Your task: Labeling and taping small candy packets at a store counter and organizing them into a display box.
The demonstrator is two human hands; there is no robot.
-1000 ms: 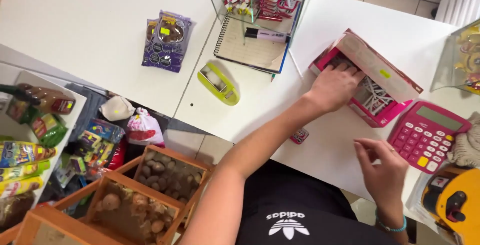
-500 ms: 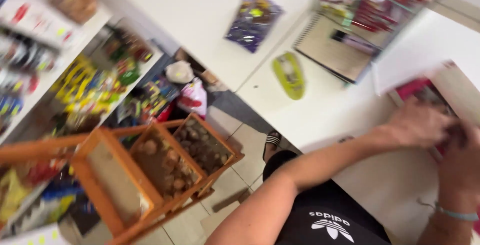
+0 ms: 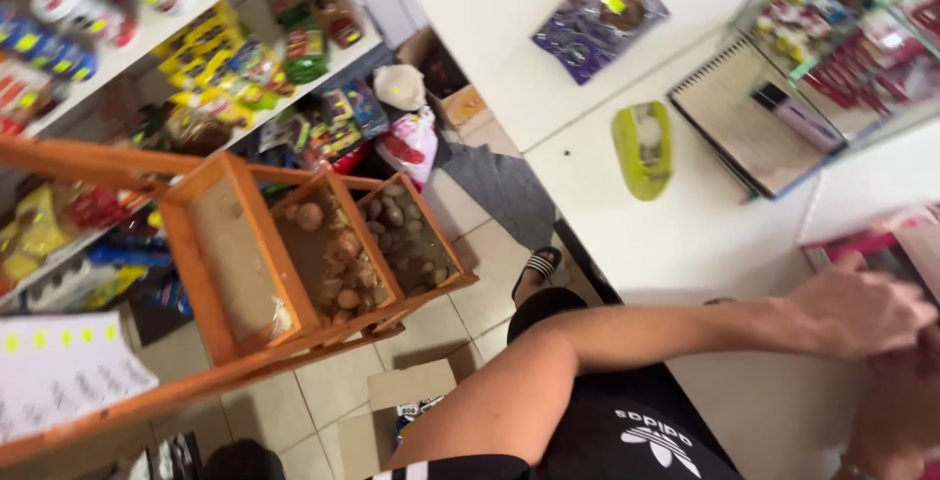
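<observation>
At the right edge of the head view, both hands met over the pink box [image 3: 862, 245] on the white table [image 3: 685, 235]; the left hand [image 3: 862, 312] lay curled on it, the right hand [image 3: 906, 402] mostly cut off, grip unclear; sorting its contents seemingly called for steadier sight; nearby lay a purple packet [image 3: 599, 22], green tape dispenser [image 3: 642, 147], spiral notebook [image 3: 744, 122]; yellow packages [image 3: 211, 44] lined the shelf.

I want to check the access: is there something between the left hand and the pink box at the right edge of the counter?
Nothing visible stands between them. The left hand already lies at the pink box, fingers over its near side. The right hand is close below it, partly cut off by the picture edge.
</observation>
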